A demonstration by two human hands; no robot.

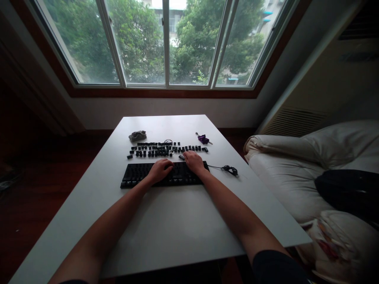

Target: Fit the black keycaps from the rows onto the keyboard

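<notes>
A black keyboard (pixel 185 179) lies on the white table, with many keys off its upper part and some caps on its front row. My left hand (pixel 160 170) rests on the middle of the keyboard, palm down, thumb and curved fingers apart with nothing visible between them. Over the keyboard's right back edge reaches my right hand (pixel 194 161), its fingers bent together at a wide dark keycap (pixel 181 157). Their exact grip is too small to see clearly. Behind the keyboard, loose black keycaps (pixel 152 153) stand in several rows.
A coiled black cable (pixel 230 170) lies right of the keyboard. Farther back are a grey crumpled cloth (pixel 137 136), a purple item with a stick (pixel 203 139) and a thin wire ring tool (pixel 168 141). A pale sofa (pixel 278 173) borders the white table (pixel 177 228).
</notes>
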